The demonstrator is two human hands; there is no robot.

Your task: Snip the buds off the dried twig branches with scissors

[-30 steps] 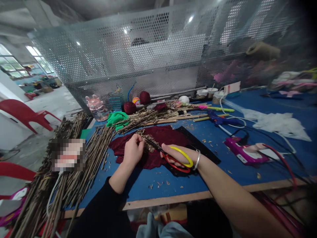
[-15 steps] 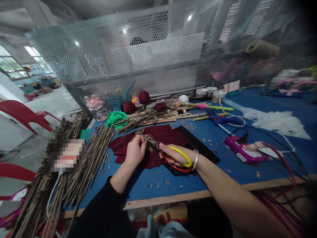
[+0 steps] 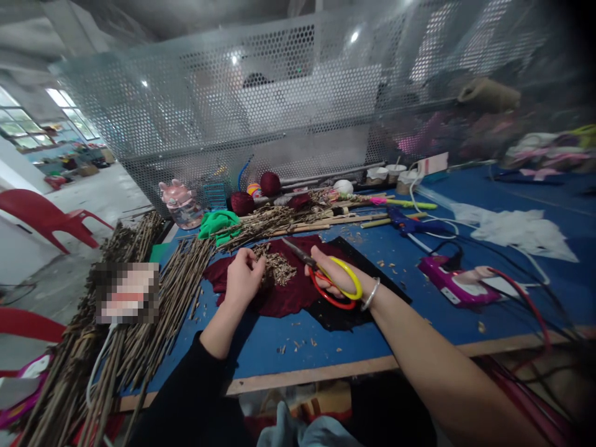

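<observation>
Presumably as a catch sheet, a dark red cloth (image 3: 284, 303) lies on the tabletop (image 3: 261, 341) under dried clippings (image 3: 282, 269), where the fingers of the left hand (image 3: 244, 276) curl inward, their hold too hidden to tell, while the right hand (image 3: 336, 276) grasps scissors (image 3: 309, 259) by the handles, leaving the blades free.

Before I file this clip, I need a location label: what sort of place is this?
Probably a craft workshop: the blue table carries dried stems and what looks like a glue gun, and the right hand holds scissors.
</observation>
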